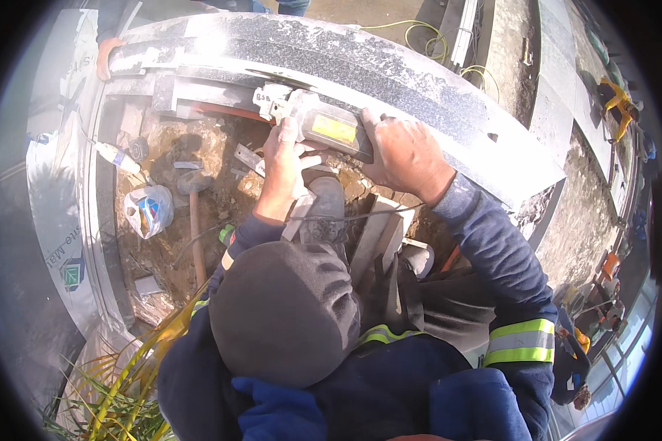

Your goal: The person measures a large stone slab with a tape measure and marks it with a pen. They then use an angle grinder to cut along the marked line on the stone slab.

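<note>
Both my hands are on a grey angle grinder point(338, 125) with a yellow label, held against the near edge of a long curved speckled stone slab point(309, 48). My right hand point(408, 154) wraps round the rear end of its body. At the head end, my left hand point(281, 158) has its thumb along the side and its fingers curled underneath. A thin dark disc edge shows beside the slab; the rest of it is hidden. A dark cable point(368, 215) crosses above my dusty boot point(325, 206). My bent knee point(279, 312) fills the lower middle.
Another person's hand point(107, 59) rests on the slab's left end. In the dirt lie a wooden-handled mallet point(196, 235), a plastic bag point(148, 212) and a white bottle-like thing point(116, 156). Stone strips point(375, 231) stand by my boots. Leaves point(125, 375) reach in lower left.
</note>
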Motion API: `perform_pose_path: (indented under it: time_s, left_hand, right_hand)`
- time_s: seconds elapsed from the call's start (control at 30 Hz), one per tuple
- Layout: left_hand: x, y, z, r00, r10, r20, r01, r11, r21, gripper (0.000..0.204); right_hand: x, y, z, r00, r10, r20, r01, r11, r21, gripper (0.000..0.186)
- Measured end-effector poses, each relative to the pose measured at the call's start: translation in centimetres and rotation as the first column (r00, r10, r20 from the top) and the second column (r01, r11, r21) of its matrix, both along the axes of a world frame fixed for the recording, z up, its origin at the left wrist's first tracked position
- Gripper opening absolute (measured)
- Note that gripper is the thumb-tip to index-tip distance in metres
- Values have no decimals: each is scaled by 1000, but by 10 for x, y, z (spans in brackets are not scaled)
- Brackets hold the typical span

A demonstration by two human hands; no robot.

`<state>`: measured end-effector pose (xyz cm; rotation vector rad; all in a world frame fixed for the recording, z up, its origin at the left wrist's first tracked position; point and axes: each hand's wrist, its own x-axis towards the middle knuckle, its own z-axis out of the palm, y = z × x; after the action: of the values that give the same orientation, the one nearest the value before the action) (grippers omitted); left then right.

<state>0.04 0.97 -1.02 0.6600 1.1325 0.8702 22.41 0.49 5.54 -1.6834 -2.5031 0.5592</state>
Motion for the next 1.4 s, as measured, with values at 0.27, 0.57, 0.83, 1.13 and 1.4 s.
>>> perform_pose_path:
  time_s: [0.27,0.57,0.83,1.13,1.4]
  left_hand:
    - [-8,10,-11,1000,18,17,-18,1000,-21,86]
    - [-4,-3,-19,999,-17,49,18,1000,-18,87]
    - [-8,10,-10,1000,2,-28,-2,1000,6,89]
    - [3,-10,-12,998,-15,55,19,997,-81,90]
    - [-1,-3,-20,999,-32,37,33,999,-16,88]
  right_hand:
    - [-6,11,-15,999,-28,-42,25,997,-67,68]
    - [7,-6,1,998,-45,-44,43,998,-50,65]
    - [-9,8,-24,997,-41,-66,41,999,9,60]
    - [10,-13,-2,996,-75,-51,75,997,-6,60]
    - [11,-7,-8,997,-53,-53,52,999,-12,58]
